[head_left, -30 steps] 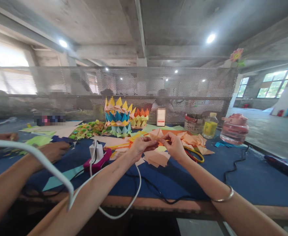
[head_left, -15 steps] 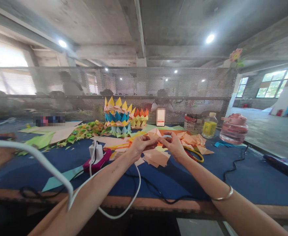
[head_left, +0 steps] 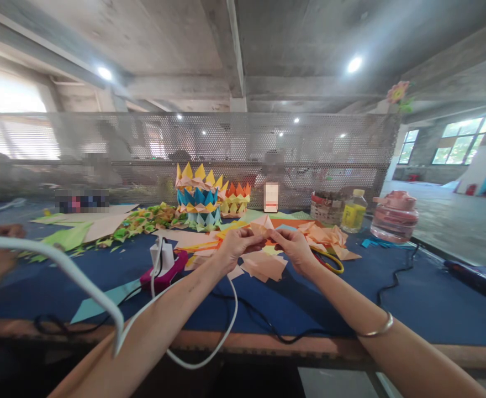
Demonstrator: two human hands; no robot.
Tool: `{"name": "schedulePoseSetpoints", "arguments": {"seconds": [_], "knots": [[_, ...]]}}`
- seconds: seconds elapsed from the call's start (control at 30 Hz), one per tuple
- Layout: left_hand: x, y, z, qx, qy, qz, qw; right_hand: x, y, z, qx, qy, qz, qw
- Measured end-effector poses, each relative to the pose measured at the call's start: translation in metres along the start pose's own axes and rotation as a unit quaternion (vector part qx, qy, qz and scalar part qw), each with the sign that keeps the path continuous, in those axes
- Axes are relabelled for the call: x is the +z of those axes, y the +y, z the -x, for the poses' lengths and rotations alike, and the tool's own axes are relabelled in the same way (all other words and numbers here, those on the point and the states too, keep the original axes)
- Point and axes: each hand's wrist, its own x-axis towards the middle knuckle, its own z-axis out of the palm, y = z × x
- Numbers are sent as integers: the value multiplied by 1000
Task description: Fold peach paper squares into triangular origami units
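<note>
Between my hands is a piece of peach folded paper (head_left: 262,224), held just above the table. My left hand (head_left: 239,247) pinches its lower left side, thumb over fingers. My right hand (head_left: 291,246) grips its right edge between thumb and fingers. Just below lies a stack of flat peach paper sheets (head_left: 264,266) on the blue tabletop. To the right of my right hand is a pile of folded peach paper pieces (head_left: 326,236), with yellow-handled scissors (head_left: 329,261) partly hidden by the hand.
Paper crowns (head_left: 199,199) stand at the back beside green folded scraps (head_left: 154,221). A phone (head_left: 271,197), a basket (head_left: 326,207), a yellow bottle (head_left: 354,211) and a pink water bottle (head_left: 394,218) line the rear. A white cable (head_left: 61,255) loops over a purple power strip (head_left: 162,271). Another person's hand (head_left: 0,243) is at left.
My right fingers have curled down closer against the paper; my left hand has barely moved. The other person's hand at the left has shifted.
</note>
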Motion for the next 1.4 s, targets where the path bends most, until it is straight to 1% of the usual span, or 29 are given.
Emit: {"name": "schedulePoseSetpoints", "arguments": {"seconds": [0.23,0.33,0.47,0.6,0.7,0.77,0.83,0.87,0.9,0.93,0.97,1.03,1.1,1.2,1.3,1.4], "knots": [[0,0,1,-26,-7,0,1000,-3,0,-2,-70,6,82,994],[0,0,1,-41,-13,1,999,-4,0,-3,-83,9,110,990],[0,-1,1,-42,-5,-10,999,-4,2,-3,-77,-5,110,991],[0,0,2,-34,-4,-29,999,-3,5,-3,-55,-34,90,994],[3,2,3,-24,-10,-54,998,-2,4,-2,-42,-32,74,996],[4,5,3,16,16,-68,997,-2,3,-2,-25,-20,60,998],[3,7,2,99,67,-82,989,-3,2,-2,-2,-10,46,999],[2,8,2,148,91,-92,981,-3,2,-2,10,-8,38,999],[0,9,0,198,101,-108,969,-3,1,-2,19,-8,28,999],[-2,9,-1,239,101,-132,957,-3,1,-3,26,-10,16,999],[-4,10,-2,263,90,-159,947,-3,1,-3,30,-15,3,999],[-8,9,-3,282,55,-219,932,-3,2,-3,35,-25,-17,999],[-9,9,-4,277,21,-265,923,-3,2,-3,38,-33,-23,998],[-8,7,-5,263,-6,-286,921,-3,2,-3,26,-42,-8,999],[-7,4,-6,236,-6,-273,933,-4,3,-3,2,-40,10,999],[-9,1,-8,200,17,-250,947,-5,3,-5,-44,-19,20,999]]}}
